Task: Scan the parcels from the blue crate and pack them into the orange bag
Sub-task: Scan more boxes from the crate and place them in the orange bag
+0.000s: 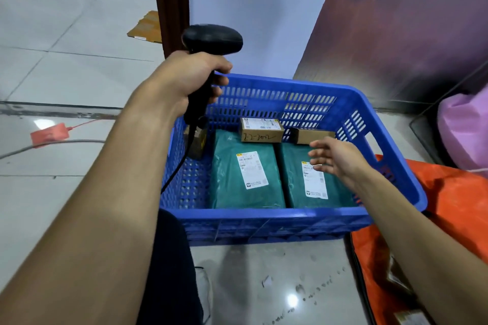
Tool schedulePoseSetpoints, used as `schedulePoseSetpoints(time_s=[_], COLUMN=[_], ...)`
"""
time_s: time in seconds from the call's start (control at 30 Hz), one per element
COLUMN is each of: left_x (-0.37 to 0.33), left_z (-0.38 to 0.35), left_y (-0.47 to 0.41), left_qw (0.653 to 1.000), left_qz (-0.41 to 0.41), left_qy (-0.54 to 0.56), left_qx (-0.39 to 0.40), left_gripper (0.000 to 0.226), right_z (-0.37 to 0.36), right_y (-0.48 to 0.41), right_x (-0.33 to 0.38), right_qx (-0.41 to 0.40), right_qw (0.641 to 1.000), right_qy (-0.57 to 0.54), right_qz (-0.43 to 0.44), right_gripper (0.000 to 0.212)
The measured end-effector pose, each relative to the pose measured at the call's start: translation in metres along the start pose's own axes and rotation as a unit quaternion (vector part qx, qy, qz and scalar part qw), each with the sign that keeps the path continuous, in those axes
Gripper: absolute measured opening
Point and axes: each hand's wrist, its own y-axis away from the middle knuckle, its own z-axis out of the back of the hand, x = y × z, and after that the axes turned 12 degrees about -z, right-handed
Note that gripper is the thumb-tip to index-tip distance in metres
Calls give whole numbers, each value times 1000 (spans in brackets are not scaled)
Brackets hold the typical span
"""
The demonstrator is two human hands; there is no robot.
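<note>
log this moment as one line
left hand: grips black handheld barcode scanner | right hand: open over right green plastic-wrapped parcel | blue plastic crate: not emptied

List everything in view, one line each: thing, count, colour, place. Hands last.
blue crate: 1, blue, on the floor at centre
green parcels: 2, green with white labels, side by side in the crate
cardboard boxes: 2, brown, at the crate's far wall
partly hidden box: 1, brownish, crate's far-left corner
orange bag: 1, orange, on the floor right of the crate
pink bag: 1, pink, far right
red tag: 1, red, on the floor at left
flattened cardboard: 1, brown, on the floor beyond the crate
barcode scanner: 1, black, in the left hand
left hand: grips the scanner's handle
right hand: empty, fingers spread, over the right parcel
</note>
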Motion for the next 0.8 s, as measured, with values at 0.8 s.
schedulePoseSetpoints(time_s=[0.8], left_x=[-9], left_z=[-24], left_y=[-15], left_qw=[998], left_qz=[8], left_qy=[44], left_qx=[-49], left_gripper=[9], right_z=[-136], right_y=[-199], right_x=[-19], right_qx=[8], right_qw=[982], right_qy=[-128], right_qz=[-135], right_gripper=[67])
